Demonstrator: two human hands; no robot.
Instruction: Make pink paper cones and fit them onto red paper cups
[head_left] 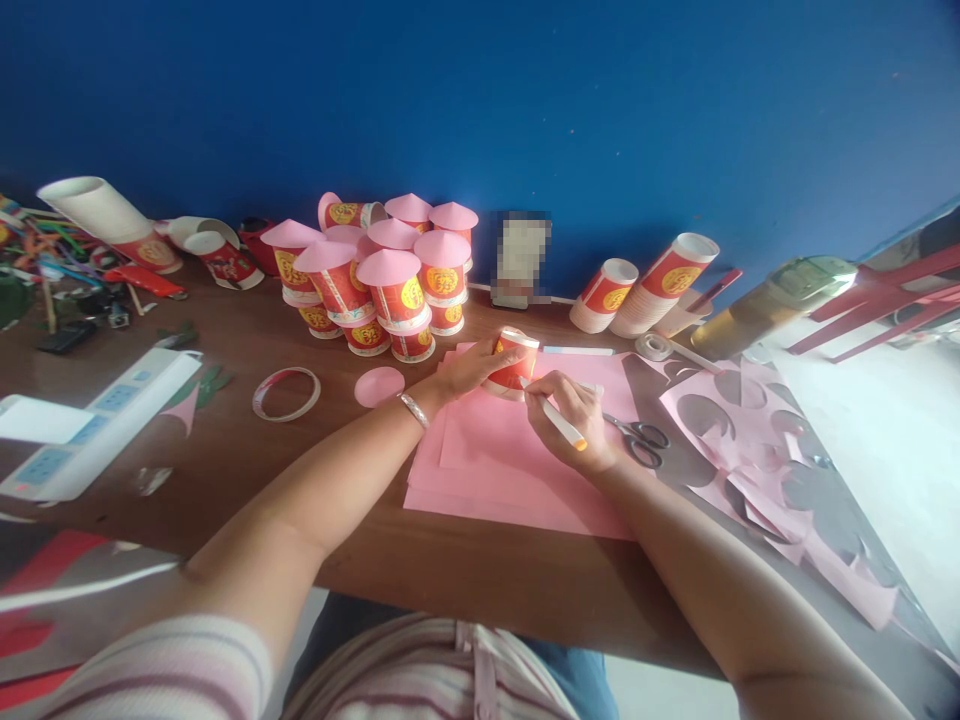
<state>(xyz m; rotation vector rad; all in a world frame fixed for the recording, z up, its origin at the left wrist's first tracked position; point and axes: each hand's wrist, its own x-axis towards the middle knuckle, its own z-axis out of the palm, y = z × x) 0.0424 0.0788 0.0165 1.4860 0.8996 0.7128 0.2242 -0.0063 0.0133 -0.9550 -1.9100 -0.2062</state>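
Observation:
My left hand [471, 368] grips a red paper cup [513, 362] standing upside down on a stack of pink paper sheets [501, 465]. Beside the cup, my right hand [571, 420] holds a white pen with an orange end [561, 424], its tip down by the cup's rim on the paper. A silver bracelet sits on my left wrist. Scissors [639, 438] lie just right of my right hand.
A cluster of red cups topped with pink paper cones [390, 270] stands behind. A pink paper disc [379, 386] and tape ring [286, 393] lie left. Stacked cups [660, 280], pink offcuts [757, 450], a power strip [97, 420] and craft clutter [67, 290] surround the wooden table.

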